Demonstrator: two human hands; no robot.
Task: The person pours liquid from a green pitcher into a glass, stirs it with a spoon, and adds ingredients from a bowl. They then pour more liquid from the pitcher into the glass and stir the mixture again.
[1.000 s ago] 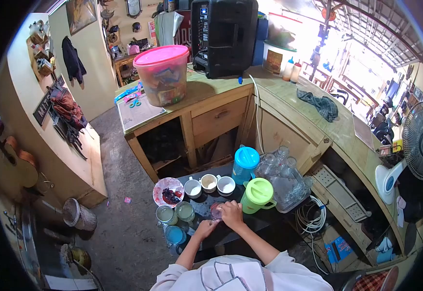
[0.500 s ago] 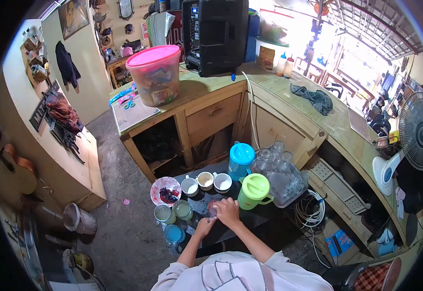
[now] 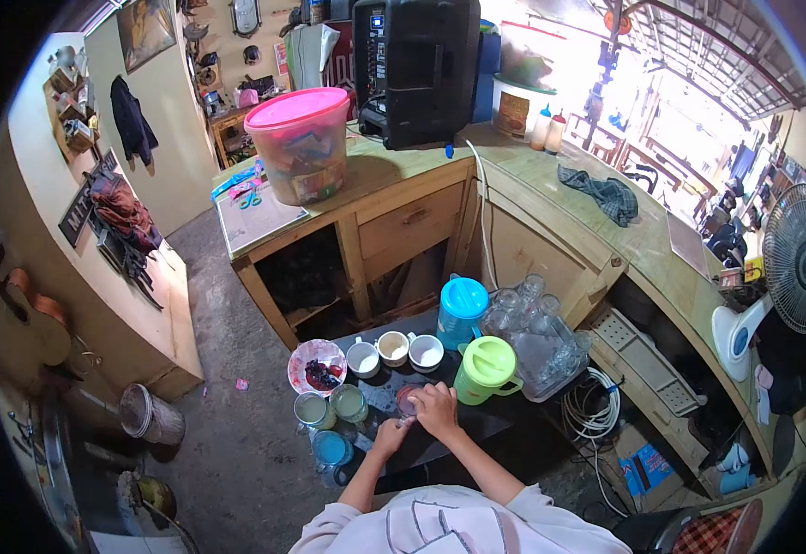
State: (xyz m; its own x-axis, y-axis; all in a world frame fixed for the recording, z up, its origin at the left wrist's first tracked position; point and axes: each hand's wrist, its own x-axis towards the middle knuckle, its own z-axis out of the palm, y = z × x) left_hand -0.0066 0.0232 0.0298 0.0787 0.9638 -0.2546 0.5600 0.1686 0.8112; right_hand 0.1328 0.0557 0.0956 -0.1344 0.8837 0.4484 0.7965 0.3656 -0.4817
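Note:
My right hand (image 3: 436, 410) is closed around a small glass with a reddish top or contents (image 3: 406, 400), largely covered by the fingers. Close against its near side, my left hand (image 3: 390, 437) has its fingers pinched together; what lies between them is too small to make out. Left of the hands stand two glass mugs of cloudy liquid (image 3: 348, 402) (image 3: 312, 408) and one of blue liquid (image 3: 331, 449). Behind are three white cups (image 3: 363, 358) (image 3: 393, 349) (image 3: 426, 352) and a patterned bowl (image 3: 303, 379) with dark red pieces. A green lidded pitcher (image 3: 489, 371) stands just right of my right hand.
Behind the green pitcher are a blue pitcher (image 3: 462, 314) and a tray of upturned glasses (image 3: 540, 355). The dark low table (image 3: 491, 420) carries these. A wooden counter (image 3: 403, 175) with a speaker (image 3: 421, 74) rises beyond. Coiled white cable (image 3: 590, 406) lies right.
The hands and the glass stay in nearly the same place, with only slight finger movement. The whole view has shifted a little as the head moved.

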